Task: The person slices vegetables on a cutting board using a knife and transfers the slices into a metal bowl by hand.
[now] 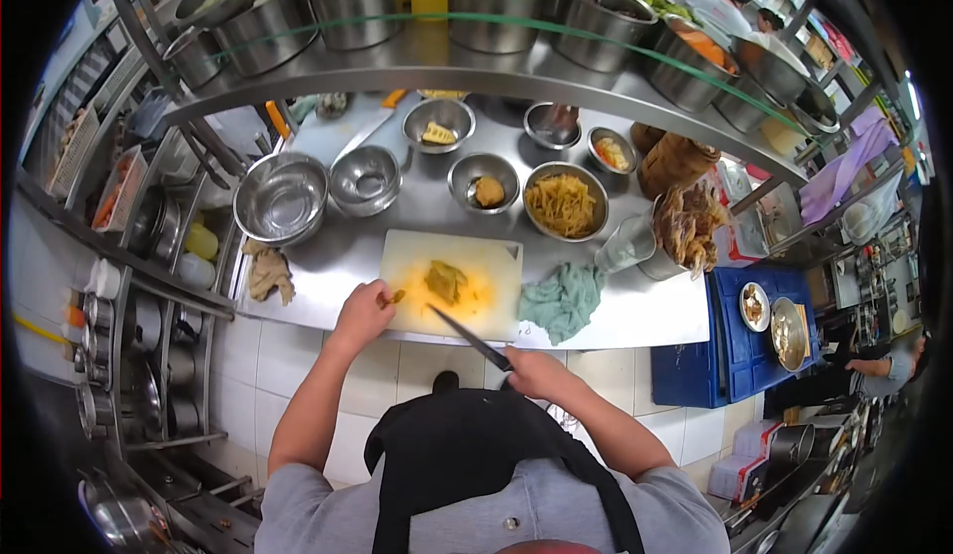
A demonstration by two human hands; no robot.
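Note:
A white cutting board [407, 256], stained orange-yellow in the middle, lies at the front of the steel counter. On it rests a small heap of moist yellow-green vegetable [446, 281]. My left hand [363, 316] is at the board's left edge, fingertips pinched on a small piece of the same-looking vegetable [398, 297]. In my right hand [541, 373], at the counter's front edge, is the black handle of a kitchen knife [472, 338]. Its blade slants up and left over the board, the tip just below the heap.
Behind the board stand steel bowls, one with yellow shreds [564, 205]. A green cloth [562, 302] lies right of the board, a beige cloth [268, 273] left. Another knife [367, 127] lies farther back. An overhead shelf [417, 69] carries steel pots. Other people [717, 8] are in the background.

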